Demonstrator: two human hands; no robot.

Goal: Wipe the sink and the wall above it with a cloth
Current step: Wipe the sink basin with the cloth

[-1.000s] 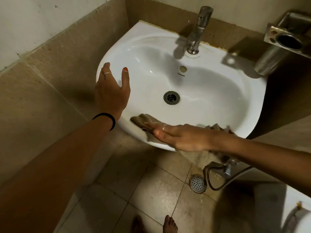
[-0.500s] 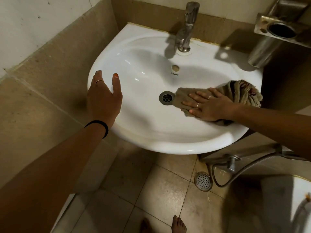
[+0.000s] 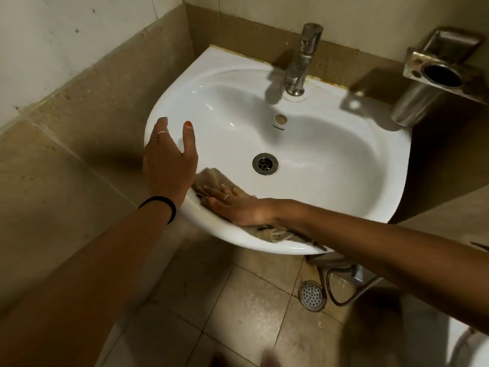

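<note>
A white sink (image 3: 344, 165) is fixed in the corner, with a steel drain (image 3: 265, 163) in its bowl. My right hand (image 3: 235, 205) lies flat, fingers straight, pressing a beige cloth (image 3: 211, 178) against the bowl's near-left inner side. Part of the cloth trails over the front rim (image 3: 275, 234) under my wrist. My left hand (image 3: 169, 160) rests on the sink's left rim with fingers spread and relaxed, holding nothing. The wall (image 3: 264, 11) above the sink is pale, with a brown tile band below it.
A chrome tap (image 3: 301, 62) stands at the sink's back. A metal holder (image 3: 444, 72) juts from the right wall. Below, a hose (image 3: 344, 292) and a floor drain (image 3: 311, 295) sit on the tiled floor. A white fixture (image 3: 471, 348) shows at lower right.
My right hand has swept the cloth from the bowl's right side, by the drain, across to the near-left side. The left hand stays on the left rim.
</note>
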